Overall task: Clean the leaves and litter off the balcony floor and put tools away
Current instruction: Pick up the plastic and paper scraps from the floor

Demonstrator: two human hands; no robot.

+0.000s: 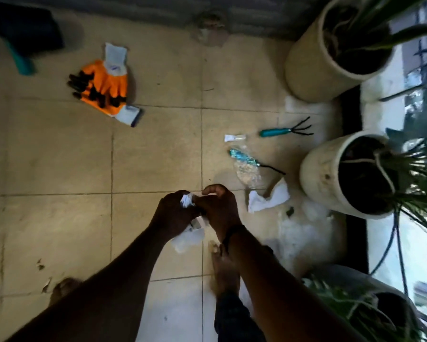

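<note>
Both hands are meeting near the centre over the tiled floor (59,149). Left hand (174,213) is gripping crumpled white paper (186,201), fingers curled round it. Right hand (220,208) is touching the same wad, probably pinching it; blur hides the fingertips. More white paper (266,198) is lying right, beside a pot (321,174). Hand rake (285,131) is sitting farther right, orange gloves (104,90) far left.

Two pale plant pots (313,62) (323,174) with green plants, window glass (419,243) at right
</note>
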